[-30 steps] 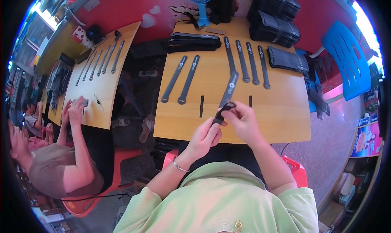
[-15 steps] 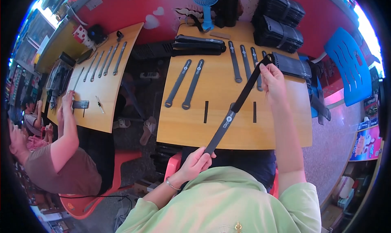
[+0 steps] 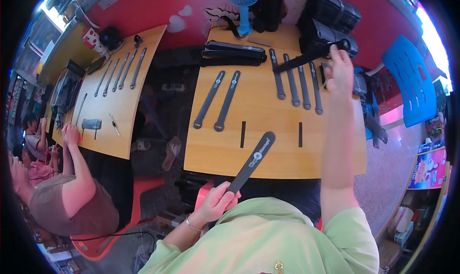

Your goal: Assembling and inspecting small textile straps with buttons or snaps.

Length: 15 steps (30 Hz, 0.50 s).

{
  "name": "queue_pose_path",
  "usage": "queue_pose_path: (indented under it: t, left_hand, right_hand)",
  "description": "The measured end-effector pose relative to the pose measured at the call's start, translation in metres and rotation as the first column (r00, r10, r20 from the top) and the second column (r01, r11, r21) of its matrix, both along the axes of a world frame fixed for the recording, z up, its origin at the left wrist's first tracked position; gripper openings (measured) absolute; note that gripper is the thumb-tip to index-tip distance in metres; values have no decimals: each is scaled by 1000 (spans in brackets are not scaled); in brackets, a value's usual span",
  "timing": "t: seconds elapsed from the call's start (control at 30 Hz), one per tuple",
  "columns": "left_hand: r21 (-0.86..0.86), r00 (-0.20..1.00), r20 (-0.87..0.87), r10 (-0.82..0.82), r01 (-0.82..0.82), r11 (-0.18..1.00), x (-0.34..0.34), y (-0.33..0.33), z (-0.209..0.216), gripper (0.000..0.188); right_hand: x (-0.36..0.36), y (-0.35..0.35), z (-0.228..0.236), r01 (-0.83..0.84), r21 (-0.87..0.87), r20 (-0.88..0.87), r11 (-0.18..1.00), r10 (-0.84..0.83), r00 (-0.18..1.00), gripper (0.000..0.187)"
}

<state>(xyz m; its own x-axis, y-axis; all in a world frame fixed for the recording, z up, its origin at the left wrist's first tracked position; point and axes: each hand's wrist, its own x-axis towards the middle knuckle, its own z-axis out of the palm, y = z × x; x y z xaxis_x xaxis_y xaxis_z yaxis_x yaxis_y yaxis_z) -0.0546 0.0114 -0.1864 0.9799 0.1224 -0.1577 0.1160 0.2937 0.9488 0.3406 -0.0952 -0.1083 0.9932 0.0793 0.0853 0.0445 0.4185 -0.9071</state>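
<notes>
My left hand point(image 3: 215, 203), near the table's front edge, is closed on the lower end of a dark grey strap point(image 3: 255, 160) with white printing. That strap slants up and away, its rounded far end free. Out over the far right of the table, my right hand point(image 3: 339, 72) pinches one end of a black strap point(image 3: 306, 58), whose length trails left above the table. The two straps are apart. Two similar grey straps point(image 3: 227, 100) lie at the table's left, and several more point(image 3: 291, 80) lie in a row at its right, partly under the black strap.
Two short black strips point(image 3: 243, 134) mark the wooden table point(image 3: 273, 108). At the back are a pile of black straps point(image 3: 232, 53), a blue fan point(image 3: 243, 10) and bundled dark stacks point(image 3: 335, 10). A blue chair point(image 3: 409, 77) is right. A co-worker point(image 3: 76, 202) sits left at another table.
The black strap has come away from the grey one. My right hand has moved up and right with it, and my left hand has drawn slightly back and left, still holding the grey strap.
</notes>
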Motion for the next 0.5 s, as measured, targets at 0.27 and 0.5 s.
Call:
queue_pose_path:
  t: [0.27,0.5]
  left_hand:
    - [-225,879,225,421,-373,900,52,24,-6,22]
    - [-272,815,261,517,-451,850,138,69,-19,20]
  right_hand:
    - [-71,28,3,256,-412,569,874,27,822,3]
    - [-107,38,-32,267,-448,729,853,176,661,26]
